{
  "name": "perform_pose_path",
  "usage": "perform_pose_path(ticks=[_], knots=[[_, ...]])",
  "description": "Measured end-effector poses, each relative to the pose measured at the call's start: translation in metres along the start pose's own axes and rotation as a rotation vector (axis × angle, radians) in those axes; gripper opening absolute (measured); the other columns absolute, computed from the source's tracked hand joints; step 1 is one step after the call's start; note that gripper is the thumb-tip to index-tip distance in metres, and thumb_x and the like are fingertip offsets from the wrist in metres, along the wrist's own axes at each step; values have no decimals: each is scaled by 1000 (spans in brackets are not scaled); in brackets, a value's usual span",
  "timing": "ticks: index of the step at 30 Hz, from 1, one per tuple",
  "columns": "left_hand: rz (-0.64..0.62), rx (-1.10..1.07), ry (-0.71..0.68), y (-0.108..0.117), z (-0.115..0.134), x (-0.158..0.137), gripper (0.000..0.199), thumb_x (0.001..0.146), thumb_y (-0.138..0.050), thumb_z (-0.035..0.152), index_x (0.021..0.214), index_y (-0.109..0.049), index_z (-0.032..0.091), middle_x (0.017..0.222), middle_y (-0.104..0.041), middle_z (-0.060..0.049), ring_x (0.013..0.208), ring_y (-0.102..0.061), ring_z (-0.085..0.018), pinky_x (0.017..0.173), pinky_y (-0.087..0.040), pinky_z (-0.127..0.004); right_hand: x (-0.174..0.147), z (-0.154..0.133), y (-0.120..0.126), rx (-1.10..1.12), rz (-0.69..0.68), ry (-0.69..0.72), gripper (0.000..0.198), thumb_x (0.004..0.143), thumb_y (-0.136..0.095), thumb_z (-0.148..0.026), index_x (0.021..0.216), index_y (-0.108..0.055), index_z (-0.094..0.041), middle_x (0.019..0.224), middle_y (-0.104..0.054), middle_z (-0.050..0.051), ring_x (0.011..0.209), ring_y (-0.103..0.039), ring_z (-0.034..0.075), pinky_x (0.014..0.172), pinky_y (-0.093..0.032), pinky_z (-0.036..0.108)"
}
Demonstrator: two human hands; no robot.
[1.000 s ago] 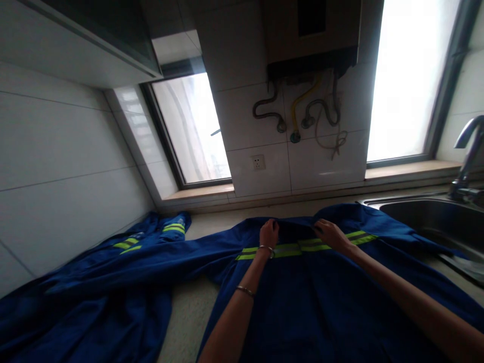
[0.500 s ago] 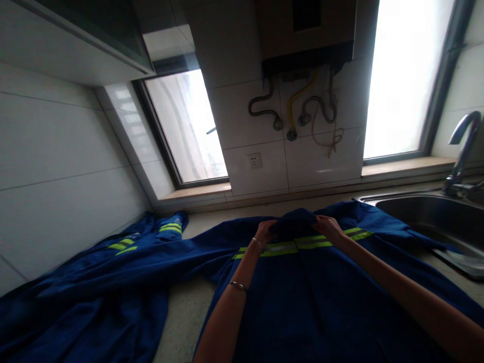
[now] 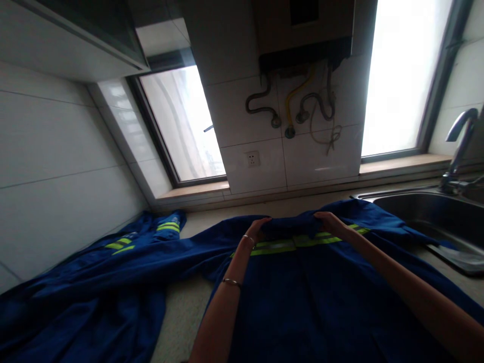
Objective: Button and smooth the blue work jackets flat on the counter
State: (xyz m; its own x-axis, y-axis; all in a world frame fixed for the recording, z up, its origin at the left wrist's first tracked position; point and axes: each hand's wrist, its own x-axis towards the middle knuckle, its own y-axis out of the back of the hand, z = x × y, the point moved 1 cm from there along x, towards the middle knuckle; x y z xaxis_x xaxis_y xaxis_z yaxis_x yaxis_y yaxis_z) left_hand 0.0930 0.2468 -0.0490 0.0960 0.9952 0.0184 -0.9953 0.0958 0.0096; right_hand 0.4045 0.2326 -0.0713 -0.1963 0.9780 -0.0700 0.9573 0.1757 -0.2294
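Note:
A dark blue work jacket (image 3: 280, 292) with yellow-green and silver reflective bands lies spread over the counter, its collar toward the wall. My left hand (image 3: 257, 229) is closed on the left end of the collar (image 3: 289, 226). The right end of that collar is pinched by my right hand (image 3: 329, 223). Some of the fingertips are hidden in the dark cloth. One sleeve stretches left across the counter, and the other side reaches the sink edge. Two bracelets circle my left forearm.
More blue clothing (image 3: 94, 312) with reflective strips is heaped at the left. A steel sink (image 3: 397, 194) with a curved faucet (image 3: 459, 146) stands at the right. Pipes (image 3: 289, 108) hang below a wall heater (image 3: 306, 35), above a socket (image 3: 253, 158). Pale counter (image 3: 185, 307) shows between the clothes.
My hands have moved slightly apart, the left one shifting left. The collar between them now lies flatter and more stretched. The view has shifted slightly.

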Motion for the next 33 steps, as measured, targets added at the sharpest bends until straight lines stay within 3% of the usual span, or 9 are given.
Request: perform_pose_path(ticks=[6, 10, 14, 19, 22, 27, 30, 33], knots=[[-219, 82, 76, 21, -6, 4, 21, 64, -73, 31, 72, -66, 13, 64, -64, -2, 56, -58, -11, 56, -49, -21, -1, -2, -3, 83, 162, 130, 16, 71, -61, -25, 86, -61, -18, 83, -67, 6, 74, -65, 17, 72, -55, 32], [-411, 148, 192, 29, -5, -5, 35, 64, -72, 44, 76, -66, 12, 68, -65, -5, 65, -64, -17, 63, -51, -28, -1, -2, -8, 102, 238, 184, 21, 70, -64, -29, 89, -63, -20, 93, -67, 7, 81, -65, 18, 75, -55, 31], [-494, 250, 150, 29, -4, -7, 35, 58, -77, 39, 75, -67, 10, 67, -65, -5, 65, -64, -17, 66, -52, -30, -1, -4, -7, 88, 313, 201, 30, 61, -71, -26, 90, -65, -21, 92, -68, 4, 82, -64, 17, 71, -54, 26], [-367, 42, 71, 26, -4, 1, 32, 62, -75, 38, 77, -64, 13, 66, -63, -1, 64, -62, -14, 69, -52, -31, -2, -4, -1, -30, 484, 324, 37, 57, -73, -32, 90, -66, -17, 83, -69, 6, 74, -65, 18, 61, -52, 25], [-207, -144, 41, 20, -5, 7, 33, 61, -76, 38, 78, -61, 14, 69, -62, -1, 65, -60, -14, 66, -51, -30, 1, 0, 3, -198, 500, 381, 42, 57, -71, -42, 86, -69, -11, 77, -69, 8, 68, -64, 19, 58, -50, 26], [22, -268, -15, 5, -16, 19, 36, 58, -77, 41, 73, -58, 14, 59, -56, 4, 55, -53, -9, 56, -47, -23, 4, 2, 13, -498, 554, 459, 38, 62, -66, -42, 87, -73, -15, 78, -71, 7, 69, -64, 20, 59, -50, 28], [65, -300, -26, -2, -23, 25, 39, 59, -75, 46, 74, -57, 14, 60, -56, 4, 56, -55, -10, 56, -47, -24, 5, 4, 13, -434, 501, 411, 36, 63, -66, -39, 89, -72, -15, 74, -70, 5, 65, -63, 19, 60, -51, 30], [106, -410, -40, -4, -27, 26, 38, 59, -75, 44, 73, -57, 14, 60, -57, 3, 57, -56, -10, 59, -47, -24, 4, 7, 6, -188, 423, 339, 32, 62, -68, -33, 88, -70, -14, 80, -69, 4, 70, -63, 18, 66, -53, 31]])
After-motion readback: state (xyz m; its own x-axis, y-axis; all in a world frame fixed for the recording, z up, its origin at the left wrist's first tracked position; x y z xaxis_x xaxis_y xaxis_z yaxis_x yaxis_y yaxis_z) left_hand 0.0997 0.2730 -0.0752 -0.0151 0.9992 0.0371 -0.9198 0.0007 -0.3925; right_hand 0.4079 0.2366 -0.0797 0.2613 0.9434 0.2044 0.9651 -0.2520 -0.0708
